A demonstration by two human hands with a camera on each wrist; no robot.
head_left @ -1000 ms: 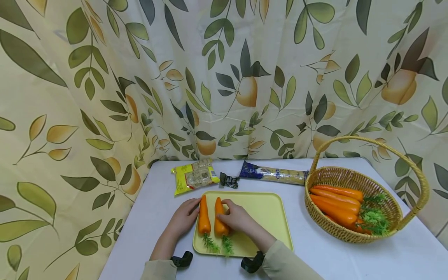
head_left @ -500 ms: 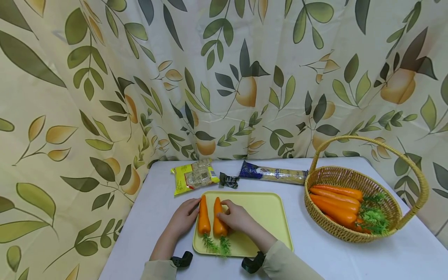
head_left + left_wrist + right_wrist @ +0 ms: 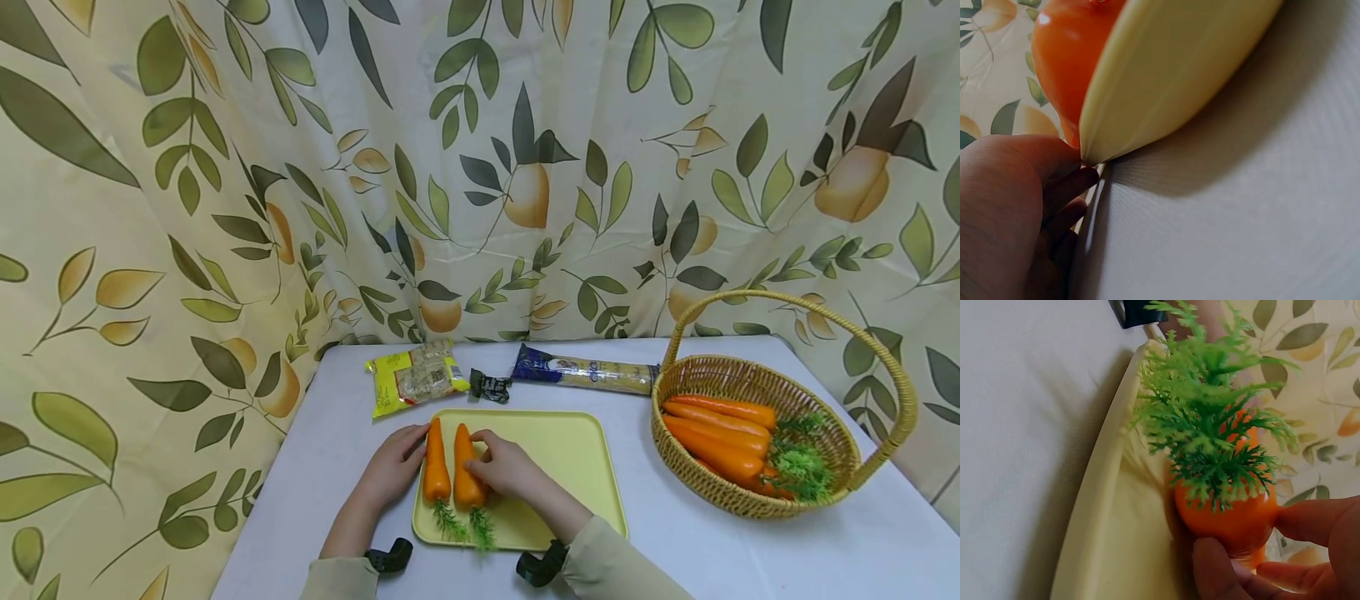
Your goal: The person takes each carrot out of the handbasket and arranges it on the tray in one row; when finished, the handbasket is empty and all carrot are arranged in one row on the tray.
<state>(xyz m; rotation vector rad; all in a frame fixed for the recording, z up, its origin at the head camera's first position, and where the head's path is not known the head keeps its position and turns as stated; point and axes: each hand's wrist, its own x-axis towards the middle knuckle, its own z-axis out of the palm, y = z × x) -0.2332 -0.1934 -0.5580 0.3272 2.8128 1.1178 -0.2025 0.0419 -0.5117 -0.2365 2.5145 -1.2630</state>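
Two orange carrots with green tops lie side by side on a pale yellow tray. My left hand is at the tray's left rim beside the left carrot; in the left wrist view its thumb and fingers pinch the rim close to the tapering end of that carrot. My right hand holds the right carrot from its right side. In the right wrist view, thumb and fingers grip this carrot's thick orange body below its leafy top.
A wicker basket with a tall handle stands at the right, with several carrots inside. Behind the tray lie a yellow packet, a small black wrapped packet and a long blue-ended packet. A patterned curtain hangs behind.
The right carrot has shifted slightly left toward the other carrot, with my right hand on it. The left hand and left carrot have stayed in place.
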